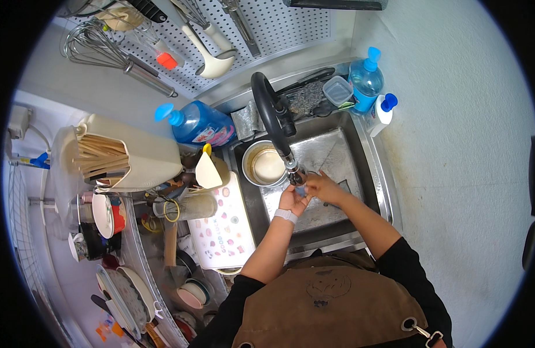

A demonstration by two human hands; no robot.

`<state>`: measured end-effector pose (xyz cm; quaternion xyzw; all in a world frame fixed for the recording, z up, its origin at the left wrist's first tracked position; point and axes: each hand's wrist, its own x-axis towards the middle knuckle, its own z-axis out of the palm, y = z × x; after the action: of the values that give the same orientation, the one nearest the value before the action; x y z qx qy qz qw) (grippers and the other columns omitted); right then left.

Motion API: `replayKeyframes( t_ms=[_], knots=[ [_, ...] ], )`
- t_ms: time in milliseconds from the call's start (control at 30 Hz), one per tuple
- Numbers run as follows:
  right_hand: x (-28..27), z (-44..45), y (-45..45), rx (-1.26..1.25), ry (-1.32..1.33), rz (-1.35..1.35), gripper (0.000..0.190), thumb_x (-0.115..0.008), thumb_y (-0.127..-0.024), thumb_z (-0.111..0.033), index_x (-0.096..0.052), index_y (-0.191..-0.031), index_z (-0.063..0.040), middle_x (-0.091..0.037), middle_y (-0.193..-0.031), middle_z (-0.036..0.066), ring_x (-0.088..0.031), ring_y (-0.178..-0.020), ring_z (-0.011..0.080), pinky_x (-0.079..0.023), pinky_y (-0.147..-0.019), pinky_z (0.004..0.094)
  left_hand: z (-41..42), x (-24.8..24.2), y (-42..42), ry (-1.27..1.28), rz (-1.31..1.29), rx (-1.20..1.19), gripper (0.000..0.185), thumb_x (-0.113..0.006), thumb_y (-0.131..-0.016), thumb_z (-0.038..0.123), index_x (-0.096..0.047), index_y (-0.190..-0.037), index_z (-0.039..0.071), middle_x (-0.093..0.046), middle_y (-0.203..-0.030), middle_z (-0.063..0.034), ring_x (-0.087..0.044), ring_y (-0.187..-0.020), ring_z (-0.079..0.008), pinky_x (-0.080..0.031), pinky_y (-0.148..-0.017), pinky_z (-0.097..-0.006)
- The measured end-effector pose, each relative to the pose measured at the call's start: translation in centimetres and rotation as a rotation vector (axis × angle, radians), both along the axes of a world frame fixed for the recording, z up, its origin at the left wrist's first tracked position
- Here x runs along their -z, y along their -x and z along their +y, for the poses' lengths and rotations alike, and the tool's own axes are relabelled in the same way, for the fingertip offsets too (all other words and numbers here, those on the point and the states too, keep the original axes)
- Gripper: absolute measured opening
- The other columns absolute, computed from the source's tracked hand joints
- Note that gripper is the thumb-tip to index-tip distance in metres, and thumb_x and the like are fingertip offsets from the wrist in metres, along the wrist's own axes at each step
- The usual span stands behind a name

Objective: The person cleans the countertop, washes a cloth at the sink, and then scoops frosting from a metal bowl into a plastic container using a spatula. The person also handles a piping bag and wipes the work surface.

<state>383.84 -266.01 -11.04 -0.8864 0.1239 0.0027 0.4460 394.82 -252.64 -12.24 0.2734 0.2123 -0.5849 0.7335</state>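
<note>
Over the stainless steel sink, both hands meet just under the spout of the black gooseneck faucet. My left hand, with a pale band at the wrist, is palm up. My right hand reaches in from the right and touches or nearly touches the left one. Something small and bluish shows between them, too unclear to name; whether either hand grips it cannot be told. A round metal pot with a stained inner wall stands in the sink's left back corner. Something dark and flat lies in the basin, partly behind the right forearm.
A patterned white tray lies left of the sink, beside a chopstick holder and crowded shelves. Blue soap bottles, a white bottle, a clear plastic box and a scouring pad line the back. Utensils hang above.
</note>
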Motion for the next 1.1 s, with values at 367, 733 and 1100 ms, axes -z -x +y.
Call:
replayKeyframes(
  t_ms=[367, 733, 1100],
  knots=[
    [-6.6, -6.2, -10.7, 0.297, -0.398, -0.482, 0.033, -0.058, -0.084, 0.000, -0.059, -0.117, -0.007, -0.066, -0.107, 0.011, -0.065, -0.096, 0.0211, -0.050, -0.085, 0.0318, 0.9, 0.0, -1.7, 0.002, 0.261, -0.128, 0.017, -0.047, -0.092, 0.005, -0.049, -0.108, -0.002, -0.053, -0.096, -0.0150, -0.054, -0.081, -0.0226, -0.049, -0.059, -0.0254],
    [-0.9, -2.6, 0.5, 0.434, -0.794, -0.203, 0.018, -0.052, -0.095, -0.008, -0.060, -0.110, -0.001, -0.066, -0.090, 0.007, -0.061, -0.077, 0.0110, -0.050, -0.069, 0.0233, 1.6, -2.7, -0.4, -0.475, 0.041, -0.170, 0.039, -0.039, -0.098, 0.031, -0.034, -0.060, 0.021, -0.022, -0.049, 0.0069, -0.015, -0.039, -0.0086, -0.011, -0.036, -0.0238],
    [-2.8, 2.7, 5.3, -0.016, -0.283, -0.304, 0.045, -0.070, -0.082, -0.019, -0.057, -0.124, -0.008, -0.063, -0.108, 0.015, -0.062, -0.100, 0.0261, -0.047, -0.090, 0.0339, 1.4, -4.1, 5.3, -0.170, -0.037, -0.041, 0.022, -0.047, -0.095, 0.031, -0.058, -0.099, 0.013, -0.060, -0.083, -0.0061, -0.055, -0.068, -0.0182, -0.048, -0.071, -0.0361]
  ],
)
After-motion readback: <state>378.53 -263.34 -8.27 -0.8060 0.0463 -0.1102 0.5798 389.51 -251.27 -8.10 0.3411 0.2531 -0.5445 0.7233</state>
